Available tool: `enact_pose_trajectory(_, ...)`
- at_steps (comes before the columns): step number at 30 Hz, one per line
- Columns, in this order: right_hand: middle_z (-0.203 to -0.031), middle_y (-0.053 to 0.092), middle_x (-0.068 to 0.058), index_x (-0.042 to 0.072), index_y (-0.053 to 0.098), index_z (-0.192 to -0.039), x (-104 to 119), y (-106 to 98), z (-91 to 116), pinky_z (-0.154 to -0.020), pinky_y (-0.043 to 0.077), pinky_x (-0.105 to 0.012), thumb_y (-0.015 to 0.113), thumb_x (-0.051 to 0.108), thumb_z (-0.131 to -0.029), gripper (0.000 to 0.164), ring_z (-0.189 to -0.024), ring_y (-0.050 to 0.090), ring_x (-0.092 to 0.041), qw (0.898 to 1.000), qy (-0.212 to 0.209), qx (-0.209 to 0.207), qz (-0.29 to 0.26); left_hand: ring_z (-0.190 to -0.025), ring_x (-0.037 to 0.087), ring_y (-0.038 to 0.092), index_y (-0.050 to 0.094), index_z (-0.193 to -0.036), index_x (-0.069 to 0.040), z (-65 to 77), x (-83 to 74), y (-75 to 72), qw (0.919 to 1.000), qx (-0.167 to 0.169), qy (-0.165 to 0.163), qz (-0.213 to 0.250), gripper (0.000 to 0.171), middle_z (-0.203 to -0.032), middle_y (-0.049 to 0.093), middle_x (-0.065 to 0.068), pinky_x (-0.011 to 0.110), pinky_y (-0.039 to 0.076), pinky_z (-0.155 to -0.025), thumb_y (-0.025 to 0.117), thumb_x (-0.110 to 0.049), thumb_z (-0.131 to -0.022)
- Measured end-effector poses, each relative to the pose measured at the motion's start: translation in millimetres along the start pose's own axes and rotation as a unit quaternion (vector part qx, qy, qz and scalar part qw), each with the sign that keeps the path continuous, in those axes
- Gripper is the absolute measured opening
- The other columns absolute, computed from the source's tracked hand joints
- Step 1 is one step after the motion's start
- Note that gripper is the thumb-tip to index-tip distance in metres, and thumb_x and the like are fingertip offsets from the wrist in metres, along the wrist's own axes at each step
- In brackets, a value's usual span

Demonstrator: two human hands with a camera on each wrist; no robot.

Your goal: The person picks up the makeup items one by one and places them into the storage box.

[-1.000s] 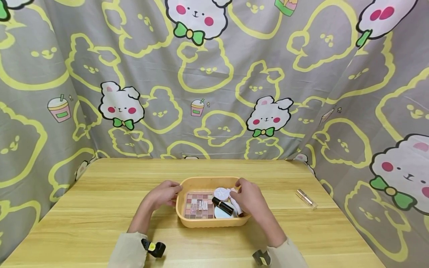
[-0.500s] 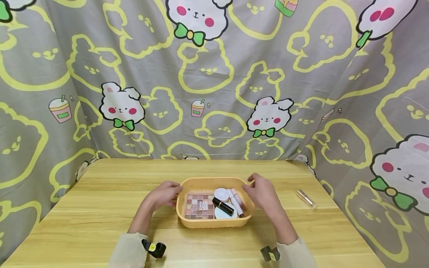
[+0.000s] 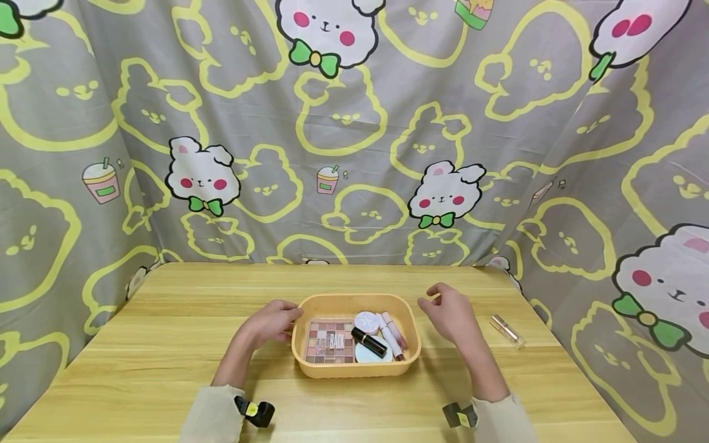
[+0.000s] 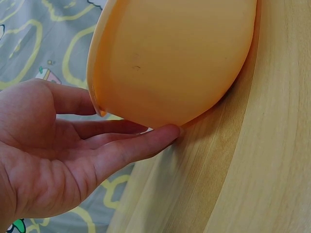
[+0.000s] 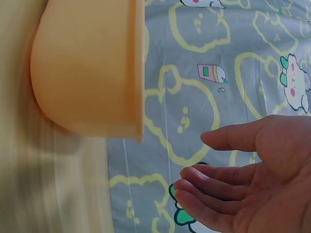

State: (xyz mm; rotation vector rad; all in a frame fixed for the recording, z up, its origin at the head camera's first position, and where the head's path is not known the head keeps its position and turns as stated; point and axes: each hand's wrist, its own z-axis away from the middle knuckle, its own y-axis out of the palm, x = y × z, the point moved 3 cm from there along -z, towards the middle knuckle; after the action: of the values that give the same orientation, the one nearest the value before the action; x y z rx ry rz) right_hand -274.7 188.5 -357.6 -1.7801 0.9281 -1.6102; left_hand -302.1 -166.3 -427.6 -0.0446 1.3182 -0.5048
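Observation:
A yellow plastic basket [image 3: 354, 369] stands on the table with makeup inside. My left hand [image 3: 272, 323] holds its left end; in the left wrist view the thumb [image 4: 75, 100] lies at the rim and the fingers [image 4: 141, 145] lie along the outer wall. To the right of the basket, my right hand [image 3: 451, 315] is apart from it and holds nothing, its fingers [image 5: 209, 194] loosely bent. In the basket lie an eyeshadow palette [image 3: 327, 344], a black lipstick tube [image 3: 369, 342], a white round case [image 3: 365, 322], a pale disc [image 3: 367, 355] and slim pinkish tubes [image 3: 390, 335].
A clear and gold cosmetic tube [image 3: 507, 331] lies on the wooden table [image 3: 194, 307], right of my right hand. Grey curtains [image 3: 354, 234] printed with yellow outlines and white rabbits enclose the table's back and sides.
My right hand has come out of the basket, drawn back over its right rim and moved right. The pinkish tubes it covered now show. My left hand stays at the left end.

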Motion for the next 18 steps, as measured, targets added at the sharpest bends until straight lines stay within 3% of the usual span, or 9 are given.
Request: enact_pose_trajectory(18,-0.112,0.070,-0.026,-0.005,0.060,-0.126,-35.6,-31.2,-4.7,-0.076,0.055,-0.047,0.056,0.028,-0.101,0.042,-0.096,0.068,-0.037,0.999,0.023,-0.028,0.001,-0.101,0.025,0.069,0.052,-0.138,0.012,-0.3,-1.0,0.7,1.0000,-0.004,0.001,-0.001,0.044,-0.118,0.068,0.019,0.039,0.061,-0.079,0.042,-0.018,-0.108)
